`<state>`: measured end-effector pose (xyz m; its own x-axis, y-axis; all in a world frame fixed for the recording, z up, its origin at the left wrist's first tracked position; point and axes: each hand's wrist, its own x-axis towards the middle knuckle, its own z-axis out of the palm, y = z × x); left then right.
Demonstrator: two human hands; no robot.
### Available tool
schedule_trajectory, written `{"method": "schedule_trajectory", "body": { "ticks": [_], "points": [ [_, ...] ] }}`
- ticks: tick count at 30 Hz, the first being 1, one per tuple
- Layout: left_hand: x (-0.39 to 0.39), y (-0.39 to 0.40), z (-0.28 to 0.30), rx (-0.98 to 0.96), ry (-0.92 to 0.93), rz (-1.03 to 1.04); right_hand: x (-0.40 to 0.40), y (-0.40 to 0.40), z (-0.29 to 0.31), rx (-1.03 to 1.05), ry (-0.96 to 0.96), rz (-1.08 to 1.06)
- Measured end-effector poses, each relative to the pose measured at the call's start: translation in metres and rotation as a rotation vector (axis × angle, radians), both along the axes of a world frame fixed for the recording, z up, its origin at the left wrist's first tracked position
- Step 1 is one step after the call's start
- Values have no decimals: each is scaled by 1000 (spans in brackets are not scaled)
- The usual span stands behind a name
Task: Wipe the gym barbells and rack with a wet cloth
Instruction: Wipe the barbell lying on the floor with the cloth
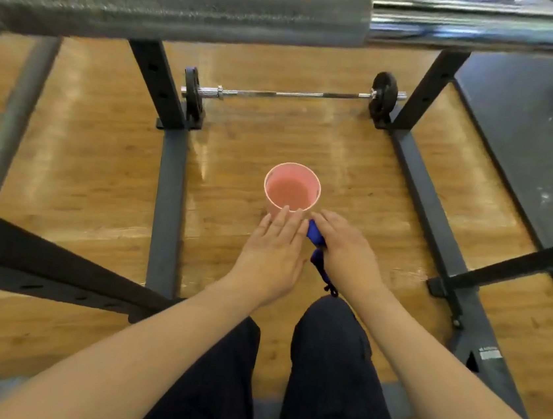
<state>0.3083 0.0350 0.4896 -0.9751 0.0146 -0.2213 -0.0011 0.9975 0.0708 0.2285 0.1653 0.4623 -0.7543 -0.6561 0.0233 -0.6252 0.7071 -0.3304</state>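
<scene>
Glossy wooden flooring (94, 161) fills the room, with a dark mat (535, 135) to the right. Across it stands the dark steel rack (169, 204), a padded, chrome-ended barbell (478, 29) resting high and a smaller barbell (291, 94) lying low beyond. No wiping looks begun; this seems the wetting stage, with bars and rack all left. Between the rails sits a pink cup (292, 187). The left hand (271, 257) lies flat-fingered by its rim; the right hand (346, 251) grips the blue cloth (316, 241).
</scene>
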Motion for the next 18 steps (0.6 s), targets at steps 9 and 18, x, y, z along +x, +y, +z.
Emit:
{"method": "schedule_trajectory", "body": {
  "ticks": [9,18],
  "points": [
    [-64,11,-142,-138,133,-9,-76,0,-143,-54,132,41],
    [-176,-6,-310,-209,142,46,-185,-21,-297,2,327,153]
  ]
}}
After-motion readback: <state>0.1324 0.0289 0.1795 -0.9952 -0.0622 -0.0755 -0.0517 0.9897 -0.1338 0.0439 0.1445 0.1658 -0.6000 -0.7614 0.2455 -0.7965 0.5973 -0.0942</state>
